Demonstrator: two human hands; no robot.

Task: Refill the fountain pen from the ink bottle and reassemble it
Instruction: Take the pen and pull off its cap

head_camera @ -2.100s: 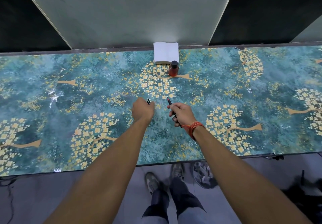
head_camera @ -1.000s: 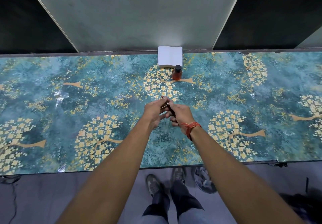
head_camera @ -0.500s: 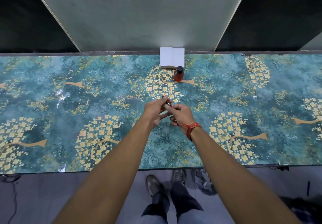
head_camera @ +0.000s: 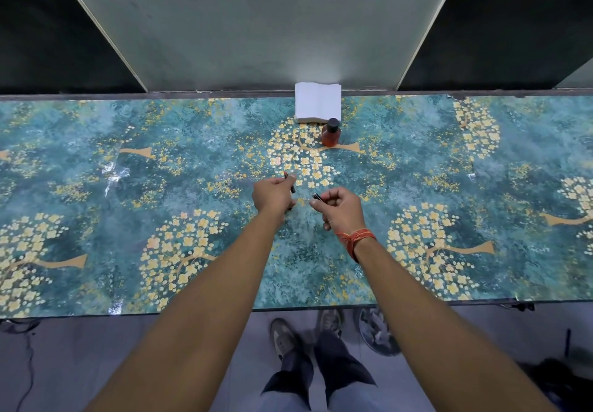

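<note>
The fountain pen is in two parts over the middle of the table. My left hand (head_camera: 272, 195) is closed on a thin dark part with a red end (head_camera: 288, 181) that points away from me. My right hand (head_camera: 341, 208), with red thread around the wrist, pinches a short dark part with a silver ring (head_camera: 317, 197). A small gap separates the two parts. The ink bottle (head_camera: 330, 138) holds reddish ink, has its black cap on, and stands upright farther back, beyond both hands.
A white stack of paper (head_camera: 317, 102) rests against the back wall just behind the bottle. The table (head_camera: 128, 187) has a glossy teal cover with yellow flower trees. Its front edge is near my legs; shoes and a bin show on the floor below.
My hands were joined at the pen half a second ago. They have since drawn apart, the left going left and the right going right, each with one pen part.
</note>
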